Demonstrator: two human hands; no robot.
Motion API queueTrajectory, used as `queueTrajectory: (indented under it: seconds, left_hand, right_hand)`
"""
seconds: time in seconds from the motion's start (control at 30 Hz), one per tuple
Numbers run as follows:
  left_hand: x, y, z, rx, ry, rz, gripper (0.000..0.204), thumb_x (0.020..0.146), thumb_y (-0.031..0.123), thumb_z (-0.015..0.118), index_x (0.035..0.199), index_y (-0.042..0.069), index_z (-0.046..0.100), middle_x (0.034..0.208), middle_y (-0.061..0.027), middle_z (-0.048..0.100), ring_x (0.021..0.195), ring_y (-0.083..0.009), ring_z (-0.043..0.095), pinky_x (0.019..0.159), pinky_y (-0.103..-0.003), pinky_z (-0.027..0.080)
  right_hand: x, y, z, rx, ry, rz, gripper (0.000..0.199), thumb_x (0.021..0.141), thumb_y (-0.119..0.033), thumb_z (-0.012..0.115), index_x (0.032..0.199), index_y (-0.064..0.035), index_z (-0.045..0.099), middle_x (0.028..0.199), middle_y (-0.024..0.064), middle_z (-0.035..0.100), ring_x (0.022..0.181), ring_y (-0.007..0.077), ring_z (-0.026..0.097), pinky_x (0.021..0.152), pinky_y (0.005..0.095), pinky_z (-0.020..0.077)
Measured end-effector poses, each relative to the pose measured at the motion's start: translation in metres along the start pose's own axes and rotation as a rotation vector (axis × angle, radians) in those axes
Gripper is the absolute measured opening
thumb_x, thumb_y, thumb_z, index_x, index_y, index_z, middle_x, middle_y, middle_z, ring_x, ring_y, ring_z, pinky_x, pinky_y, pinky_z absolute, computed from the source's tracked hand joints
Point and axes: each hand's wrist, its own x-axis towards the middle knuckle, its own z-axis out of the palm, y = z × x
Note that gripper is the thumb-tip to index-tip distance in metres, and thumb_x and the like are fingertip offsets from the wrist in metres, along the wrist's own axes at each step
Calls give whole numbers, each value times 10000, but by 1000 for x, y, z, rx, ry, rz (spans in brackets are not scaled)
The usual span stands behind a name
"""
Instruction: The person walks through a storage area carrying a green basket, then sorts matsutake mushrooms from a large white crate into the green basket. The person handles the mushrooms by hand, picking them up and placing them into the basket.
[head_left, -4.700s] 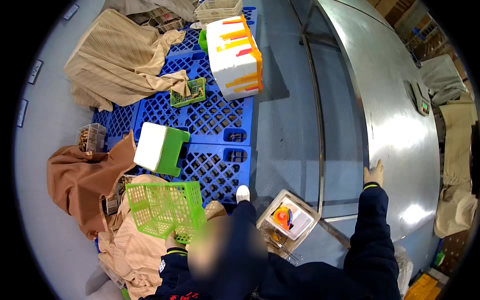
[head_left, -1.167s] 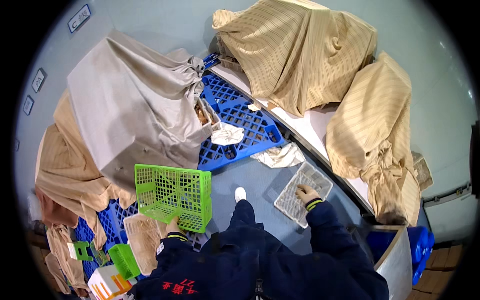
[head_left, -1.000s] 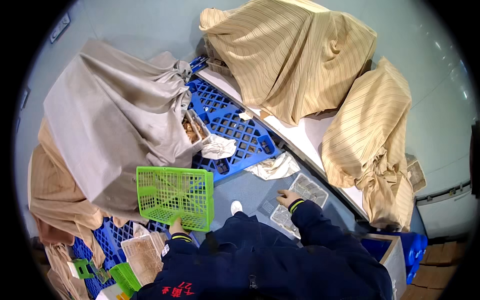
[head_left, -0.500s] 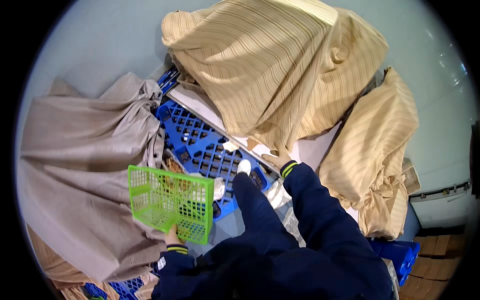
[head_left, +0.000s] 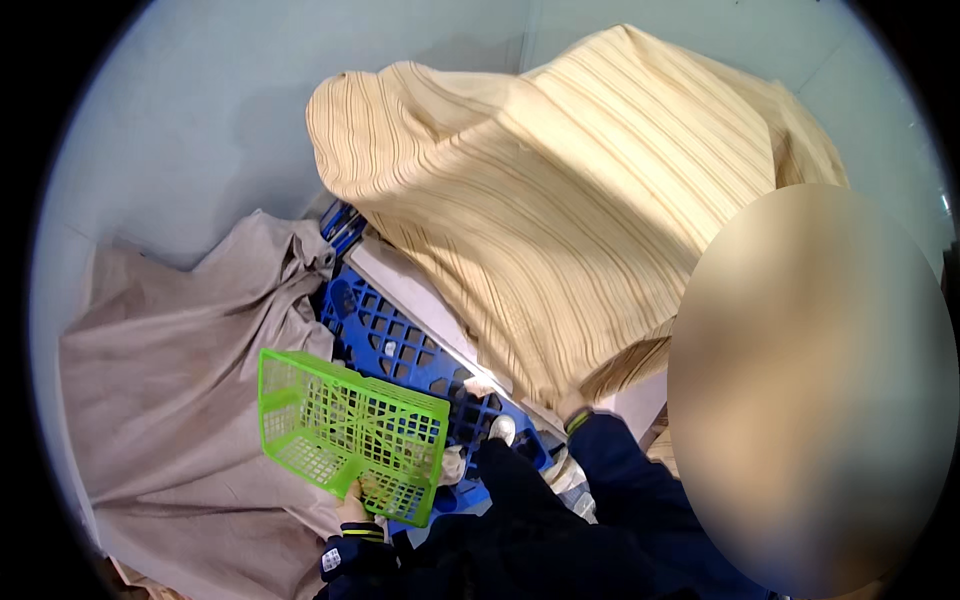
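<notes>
My left hand (head_left: 354, 505) is closed on the lower rim of a bright green plastic mesh basket (head_left: 395, 440), which is tilted on its side. No contents show in the basket. My right hand (head_left: 568, 402) is at the bottom edge of a beige striped cloth (head_left: 560, 220), its slightly blurred fingers closed on the fabric. The cloth drapes over a large pile, and what lies beneath it is mostly hidden.
A grey-brown cloth (head_left: 190, 400) covers another pile at the left. Between the piles lies a blue plastic pallet (head_left: 400, 335), with my white shoe (head_left: 502, 430) at its near end. A pale board edge (head_left: 410, 285) runs beside it. A blurred oval hides the right side.
The view has shifted, so the striped cloth sits lower and its folds look different. My right hand has closed on the cloth's edge. The green basket stays in my left hand.
</notes>
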Motion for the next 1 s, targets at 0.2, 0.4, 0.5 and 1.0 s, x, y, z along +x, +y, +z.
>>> queueTrajectory:
  seconds: [0.2,0.4,0.5,1.0]
  left_hand:
    - [52,73,108,-51,53,2,366,918,135,511,1254,-3,465,1178,-162,551,1011,-340,583,829,-492,525]
    - [122,127,194,-153,-58,-25,346,929,197,513,1214,4,490,1181,-126,568,991,-301,601,813,-462,528]
    - [112,149,220,-265,-216,57,306,916,173,528,1173,5,516,1091,-135,607,937,-301,620,743,-450,550]
    - [157,166,230,-302,60,6,313,907,86,493,1212,18,483,1070,-162,595,877,-340,626,704,-495,548]
  right_hand:
    - [-170,-170,-287,757,-278,-62,388,838,3,620,1213,55,536,1175,108,600,1072,191,557,939,294,420]
    - [-206,-342,-528,238,377,-746,515,812,-217,674,1213,69,522,1204,193,571,1134,297,541,996,371,376]
    - [-169,-366,-605,224,847,-715,532,832,-285,635,1228,50,519,1221,197,557,1153,292,526,1001,370,373]
    - [125,-257,-630,-51,698,-348,631,856,-365,648,1356,-53,425,1369,204,432,1267,283,420,1036,367,338]
